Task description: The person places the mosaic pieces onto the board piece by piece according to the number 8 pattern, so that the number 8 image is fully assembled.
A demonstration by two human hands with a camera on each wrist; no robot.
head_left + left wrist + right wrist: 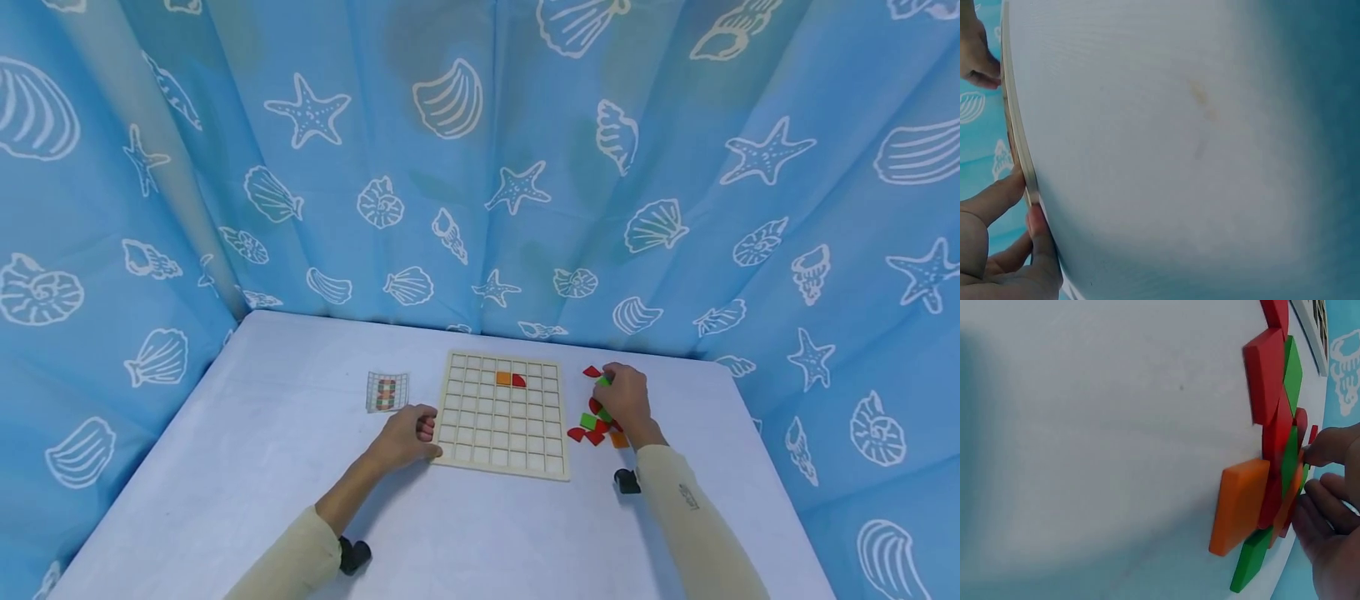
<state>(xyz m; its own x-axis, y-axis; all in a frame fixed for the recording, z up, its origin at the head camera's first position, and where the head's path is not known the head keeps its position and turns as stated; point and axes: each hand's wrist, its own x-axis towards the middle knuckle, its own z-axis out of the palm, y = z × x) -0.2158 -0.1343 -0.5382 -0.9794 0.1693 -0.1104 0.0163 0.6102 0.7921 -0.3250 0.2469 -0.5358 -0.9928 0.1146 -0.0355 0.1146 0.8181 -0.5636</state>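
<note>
Left hand [407,434] pinching the grid board [499,469], right hand [630,402] part-curled among coloured pieces [588,422] (its hold unclear)

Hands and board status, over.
Left hand gripping pale wooden grid board. Right hand at loose red, green and orange tiles, grip unclear. Orange square, red quarter-circle on board; no obstruction visible.

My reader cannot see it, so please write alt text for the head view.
A person's left hand holds the edge of a pale grid board with an orange square and a red quarter-round, while the right hand is among loose red, green and orange pieces. A patterned card lies left of the board on the white table.
</note>
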